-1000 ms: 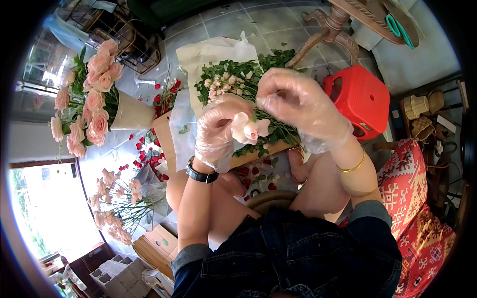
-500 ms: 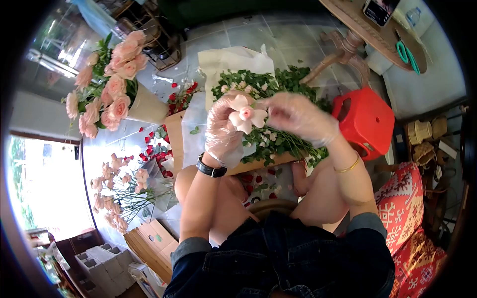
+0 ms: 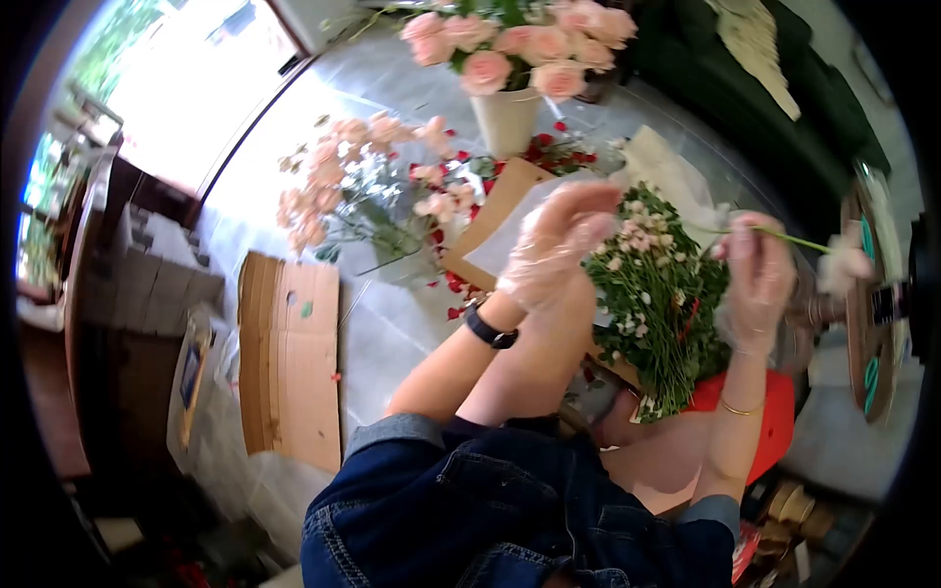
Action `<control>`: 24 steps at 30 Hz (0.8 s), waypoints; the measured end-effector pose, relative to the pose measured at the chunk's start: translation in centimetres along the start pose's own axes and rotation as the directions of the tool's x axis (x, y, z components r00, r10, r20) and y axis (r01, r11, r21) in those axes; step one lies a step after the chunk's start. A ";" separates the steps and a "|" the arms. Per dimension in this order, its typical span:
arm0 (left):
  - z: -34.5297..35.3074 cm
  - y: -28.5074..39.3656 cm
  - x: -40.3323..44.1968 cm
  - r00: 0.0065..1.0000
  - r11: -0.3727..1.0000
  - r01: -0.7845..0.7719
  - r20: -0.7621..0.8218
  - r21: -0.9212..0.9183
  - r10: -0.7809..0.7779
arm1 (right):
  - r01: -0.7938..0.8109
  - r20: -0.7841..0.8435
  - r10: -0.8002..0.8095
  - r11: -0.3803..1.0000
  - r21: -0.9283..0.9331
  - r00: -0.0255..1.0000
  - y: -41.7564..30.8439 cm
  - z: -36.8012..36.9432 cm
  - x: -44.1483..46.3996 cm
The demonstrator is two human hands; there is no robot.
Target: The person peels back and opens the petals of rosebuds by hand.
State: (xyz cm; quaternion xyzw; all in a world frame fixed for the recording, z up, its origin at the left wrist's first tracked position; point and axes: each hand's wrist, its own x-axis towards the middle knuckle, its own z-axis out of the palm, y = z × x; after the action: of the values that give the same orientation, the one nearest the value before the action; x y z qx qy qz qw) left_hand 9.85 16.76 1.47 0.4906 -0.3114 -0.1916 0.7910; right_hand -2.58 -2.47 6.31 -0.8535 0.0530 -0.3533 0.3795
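My left hand (image 3: 557,243), in a clear thin glove, is raised over my knee. Its fingers stretch out and hold nothing that I can see. On the other side, my gloved right hand (image 3: 760,284) pinches the green stem of a pale pink rose (image 3: 845,267). The bloom points to the right and is blurred. Between and below my hands lies a heap of small pale spray roses (image 3: 659,294), with leafy heads at the back and bare stems toward me.
A white bucket (image 3: 506,122) of pink roses stands behind. Left of it are more pale pink roses (image 3: 323,181) and scattered red petals. Flattened cardboard (image 3: 304,363) lies on the floor. A red stool (image 3: 774,421) is at right, near a wooden table (image 3: 863,323).
My view has swung left. The rose was at my left hand, facing up; now my right hand holds it by the stem, out to the right. My hands have moved apart.
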 end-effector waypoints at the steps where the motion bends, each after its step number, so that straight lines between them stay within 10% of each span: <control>1: -2.9 -0.2 -1.6 0.996 0.990 0.045 -0.081 0.136 -0.034 | 0.061 -0.059 -0.059 0.997 0.045 0.997 -1.4 0.5 1.1; 7: -15.0 -5.6 -15.0 0.765 0.900 0.409 -0.593 0.149 -0.250 | 0.118 -0.056 -0.104 0.860 0.496 0.993 -9.7 5.9 4.4; 12: -17.0 -7.7 -22.4 0.618 0.899 0.422 -0.689 -0.116 -0.379 | 0.048 0.078 -0.110 0.828 0.558 0.991 -13.2 16.0 5.2; 22: -15.2 -7.4 -20.2 0.706 0.915 0.371 -0.591 -0.161 -0.390 | -0.333 0.440 0.113 0.822 0.463 0.891 -5.7 31.4 2.0; 24: -14.7 -7.0 -19.1 0.756 0.912 0.393 -0.523 -0.117 -0.393 | 0.093 0.579 -0.102 0.995 0.045 0.809 -2.0 31.9 0.5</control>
State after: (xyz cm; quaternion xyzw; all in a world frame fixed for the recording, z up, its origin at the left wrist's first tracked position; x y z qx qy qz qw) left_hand 5.84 34.92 -15.35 0.5784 0.0318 -0.2086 0.7880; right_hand 17.97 18.21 -6.81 -0.9193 -0.1116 -0.0956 0.3650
